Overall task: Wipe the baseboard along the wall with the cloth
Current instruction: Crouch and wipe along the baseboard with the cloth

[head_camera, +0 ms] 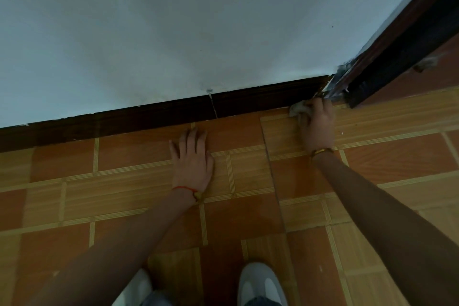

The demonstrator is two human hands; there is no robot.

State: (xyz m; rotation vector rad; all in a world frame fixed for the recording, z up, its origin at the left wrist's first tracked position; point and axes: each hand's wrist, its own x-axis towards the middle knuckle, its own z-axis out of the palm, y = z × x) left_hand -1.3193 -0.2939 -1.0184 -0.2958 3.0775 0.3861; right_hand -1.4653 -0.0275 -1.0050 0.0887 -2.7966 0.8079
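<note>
A dark brown baseboard point(159, 117) runs along the foot of the pale wall, rising from left to right. My right hand point(319, 124) grips a small white cloth point(296, 109) and presses it at the baseboard's right end, next to the door frame. Most of the cloth is hidden under my fingers. My left hand point(192, 159) lies flat on the floor, fingers spread, just in front of the baseboard's middle. It holds nothing.
A dark wooden door frame point(397, 40) stands at the right, with dust at its base. The floor point(124, 181) is orange and tan patterned vinyl with a seam running toward me. My two white shoes point(260, 285) show at the bottom edge.
</note>
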